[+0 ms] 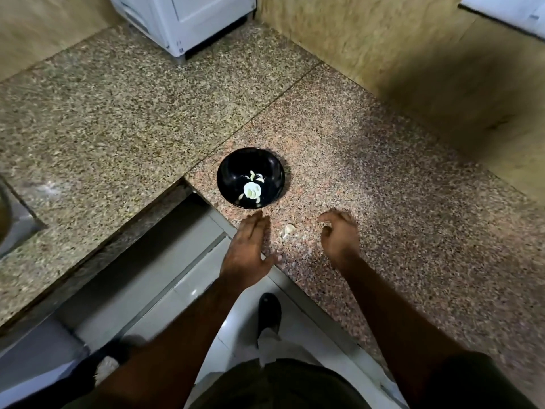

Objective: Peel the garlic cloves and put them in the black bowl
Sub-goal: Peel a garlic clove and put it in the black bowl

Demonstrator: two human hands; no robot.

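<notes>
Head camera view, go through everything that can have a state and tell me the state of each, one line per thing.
black bowl: upright on the counter, holding several pale garlic pieces.
garlic on the counter: lying loose between the two hands, touched by neither; too blurred to tell whether peeled.
left hand: fingers straight, holding nothing, at the counter edge near the bowl.
right hand: fingers loosely curled, holding nothing.
white appliance: door closed, standing on the counter's far side.

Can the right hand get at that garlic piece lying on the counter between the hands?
Probably yes. The garlic piece lies bare on the counter, just left of the right hand, with nothing between them. That hand holds nothing, and the left hand stays off to the other side.
</notes>
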